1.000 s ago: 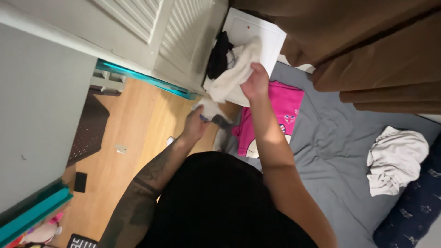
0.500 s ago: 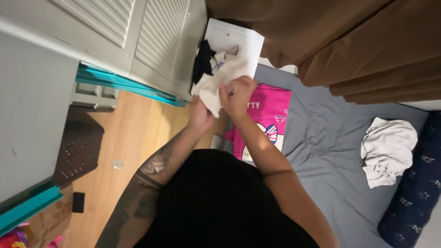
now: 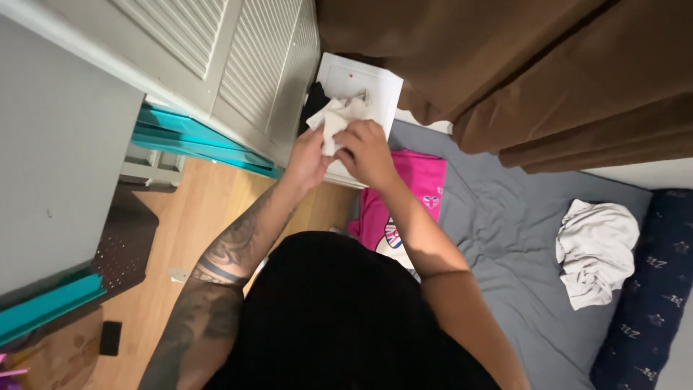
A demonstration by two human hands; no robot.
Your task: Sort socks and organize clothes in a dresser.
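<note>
White cloth in both closed hands

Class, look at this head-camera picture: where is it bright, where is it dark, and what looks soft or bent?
Head view: light falls on the white cloth in the left hand and right hand; the black top is a detailless dark mass; the hands look slightly soft; the louvred door leans with wide-angle distortion.

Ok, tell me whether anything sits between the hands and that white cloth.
Nothing visible does. The left hand and right hand both grip the white cloth directly, bunched between them above the white nightstand. A dark garment lies beside it, left of the hands, not between them and the cloth.
</note>
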